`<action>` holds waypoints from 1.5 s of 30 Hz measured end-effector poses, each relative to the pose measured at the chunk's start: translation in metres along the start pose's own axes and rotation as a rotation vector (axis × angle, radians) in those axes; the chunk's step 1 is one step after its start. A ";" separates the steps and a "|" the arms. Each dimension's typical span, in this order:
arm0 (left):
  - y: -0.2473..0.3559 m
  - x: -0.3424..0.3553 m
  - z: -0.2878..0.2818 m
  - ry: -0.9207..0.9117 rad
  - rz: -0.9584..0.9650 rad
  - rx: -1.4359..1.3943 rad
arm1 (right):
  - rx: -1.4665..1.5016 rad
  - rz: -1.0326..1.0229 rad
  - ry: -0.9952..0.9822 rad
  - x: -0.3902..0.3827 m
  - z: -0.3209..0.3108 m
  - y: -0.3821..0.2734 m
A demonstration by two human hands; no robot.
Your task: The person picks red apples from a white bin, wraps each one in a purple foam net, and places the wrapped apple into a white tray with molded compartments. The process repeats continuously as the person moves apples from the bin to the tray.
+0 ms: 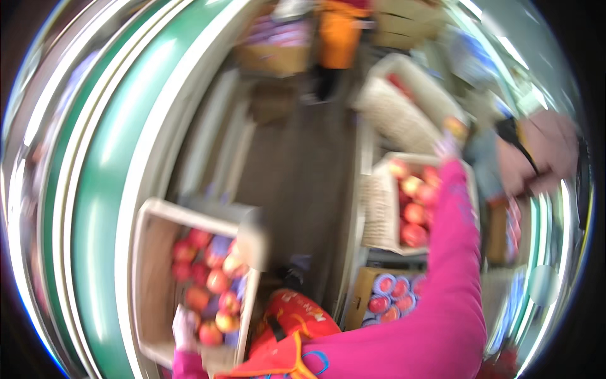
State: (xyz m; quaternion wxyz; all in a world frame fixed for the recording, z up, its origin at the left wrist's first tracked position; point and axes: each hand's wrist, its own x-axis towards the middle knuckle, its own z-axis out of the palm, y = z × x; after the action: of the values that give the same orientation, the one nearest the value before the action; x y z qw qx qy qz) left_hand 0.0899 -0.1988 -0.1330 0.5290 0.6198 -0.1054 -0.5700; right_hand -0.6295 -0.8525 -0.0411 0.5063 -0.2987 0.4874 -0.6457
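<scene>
My right hand [447, 148], in a pale glove, reaches to the upper right and is closed on a yellow-red apple [454, 127], blurred by motion, just above a pale crate of apples [382, 208]. My left hand [185, 328] is low at the left, inside a larger crate [154, 252] holding red and yellow apples [218, 281] and purple pieces. Its fingers are blurred, so I cannot tell what they hold. Below the right crate, under my arm, a cardboard box [360, 294] holds apples in netted sleeves [401, 287].
A green conveyor [107, 189] runs along the left, beside a dark floor [284, 177]. At the right a person in pink [530, 158] bends beside the crates. A person in orange [336, 35] stands ahead, near cardboard boxes [271, 60]. Another pale crate [398, 110] lies upper right.
</scene>
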 end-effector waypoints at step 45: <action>0.000 -0.191 0.048 0.502 0.618 -0.462 | -0.843 0.446 -1.961 -0.752 0.330 0.172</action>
State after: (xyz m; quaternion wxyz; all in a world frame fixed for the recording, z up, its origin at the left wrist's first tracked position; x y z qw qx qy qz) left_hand -0.0121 -0.0843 -0.0094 0.8075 0.5441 -0.0239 -0.2263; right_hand -0.0444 -0.2516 -0.0061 0.6373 -0.7382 0.0973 0.1986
